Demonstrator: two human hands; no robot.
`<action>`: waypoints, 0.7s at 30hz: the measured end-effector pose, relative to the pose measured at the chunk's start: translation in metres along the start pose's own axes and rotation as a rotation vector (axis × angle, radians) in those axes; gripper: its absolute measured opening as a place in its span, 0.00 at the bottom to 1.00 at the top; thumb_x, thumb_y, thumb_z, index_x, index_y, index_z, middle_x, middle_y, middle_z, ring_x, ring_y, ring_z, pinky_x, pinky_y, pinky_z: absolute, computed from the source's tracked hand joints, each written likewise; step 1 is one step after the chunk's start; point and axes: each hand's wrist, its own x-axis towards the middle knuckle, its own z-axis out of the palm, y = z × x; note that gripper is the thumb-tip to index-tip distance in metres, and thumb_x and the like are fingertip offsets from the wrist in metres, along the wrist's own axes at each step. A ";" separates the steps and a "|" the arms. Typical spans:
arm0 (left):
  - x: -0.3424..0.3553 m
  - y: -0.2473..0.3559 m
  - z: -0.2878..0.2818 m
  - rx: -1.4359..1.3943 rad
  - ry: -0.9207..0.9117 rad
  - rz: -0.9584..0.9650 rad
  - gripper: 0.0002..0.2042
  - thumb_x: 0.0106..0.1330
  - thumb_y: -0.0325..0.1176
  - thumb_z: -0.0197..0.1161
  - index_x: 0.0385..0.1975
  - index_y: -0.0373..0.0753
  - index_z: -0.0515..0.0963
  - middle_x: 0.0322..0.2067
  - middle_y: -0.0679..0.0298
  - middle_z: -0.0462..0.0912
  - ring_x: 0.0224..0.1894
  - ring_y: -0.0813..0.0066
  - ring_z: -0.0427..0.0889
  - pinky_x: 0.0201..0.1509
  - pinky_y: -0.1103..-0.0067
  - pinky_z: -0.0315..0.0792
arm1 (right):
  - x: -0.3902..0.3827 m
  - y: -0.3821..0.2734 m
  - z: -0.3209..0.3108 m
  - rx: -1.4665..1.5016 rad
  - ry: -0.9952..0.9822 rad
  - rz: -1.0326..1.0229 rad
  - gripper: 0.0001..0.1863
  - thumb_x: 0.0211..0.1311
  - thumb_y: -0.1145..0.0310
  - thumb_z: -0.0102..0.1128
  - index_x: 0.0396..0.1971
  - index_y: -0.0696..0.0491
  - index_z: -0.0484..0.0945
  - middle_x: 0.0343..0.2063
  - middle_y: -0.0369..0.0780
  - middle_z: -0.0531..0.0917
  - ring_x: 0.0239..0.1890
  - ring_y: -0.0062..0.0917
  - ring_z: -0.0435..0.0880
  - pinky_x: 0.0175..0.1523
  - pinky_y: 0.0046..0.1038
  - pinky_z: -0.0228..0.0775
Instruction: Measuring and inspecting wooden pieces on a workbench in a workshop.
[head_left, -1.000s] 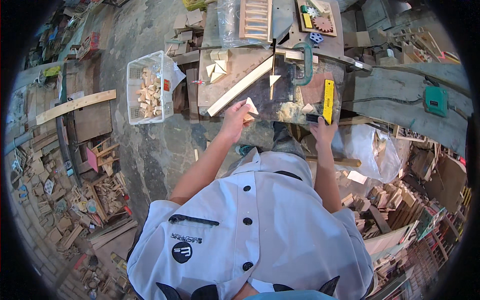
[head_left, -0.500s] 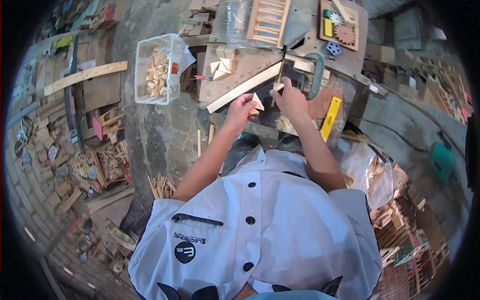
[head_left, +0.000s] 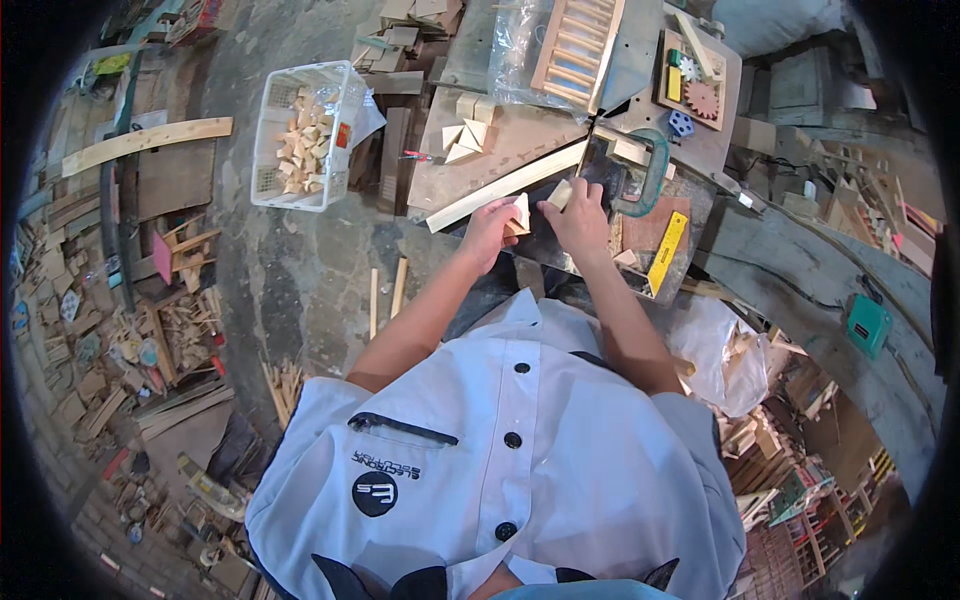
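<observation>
My left hand [head_left: 489, 232] grips pale triangular wooden pieces [head_left: 519, 210] above the bench's front left. Just right of it, my right hand [head_left: 583, 222] is closed on a small wooden block [head_left: 560, 195] over a dark plate [head_left: 542, 232]. A long pale wooden strip [head_left: 505, 185] lies diagonally to the left, with a group of triangular blocks [head_left: 467, 138] behind it. A yellow square tool [head_left: 668, 250] lies at the right beside a reddish board [head_left: 646, 222], and a translucent green handle-shaped piece [head_left: 656, 170] stands behind my right hand.
Left of the bench stands a white crate [head_left: 260, 150] of wooden pieces. A wooden rack [head_left: 576, 52] and gear board [head_left: 693, 90] lie at the back. A green tool case [head_left: 866, 326] is at the right; a plastic bag [head_left: 725, 355], sticks and offcuts surround me.
My right hand has let go of the yellow square tool, moved left and taken hold of a small block near the middle. My left hand still holds its pieces, a little farther right.
</observation>
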 end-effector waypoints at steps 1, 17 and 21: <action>-0.002 0.004 -0.003 0.033 -0.020 -0.004 0.19 0.76 0.42 0.62 0.60 0.39 0.82 0.42 0.66 0.87 0.39 0.81 0.85 0.34 0.82 0.77 | 0.002 -0.006 0.006 -0.006 0.028 0.071 0.35 0.61 0.60 0.76 0.66 0.50 0.71 0.54 0.50 0.77 0.52 0.54 0.85 0.54 0.50 0.81; 0.003 0.069 -0.030 0.394 -0.077 0.507 0.16 0.74 0.41 0.70 0.46 0.31 0.84 0.37 0.62 0.89 0.38 0.78 0.86 0.45 0.76 0.80 | -0.005 -0.074 0.025 1.266 -0.299 0.218 0.25 0.83 0.58 0.59 0.69 0.54 0.68 0.57 0.39 0.80 0.57 0.27 0.82 0.59 0.37 0.78; 0.042 0.083 -0.029 0.505 0.011 0.559 0.16 0.66 0.44 0.74 0.42 0.36 0.87 0.38 0.56 0.92 0.38 0.66 0.91 0.45 0.69 0.82 | 0.039 -0.072 0.018 1.179 -0.348 0.091 0.26 0.79 0.60 0.65 0.66 0.60 0.71 0.53 0.41 0.84 0.54 0.25 0.85 0.56 0.30 0.80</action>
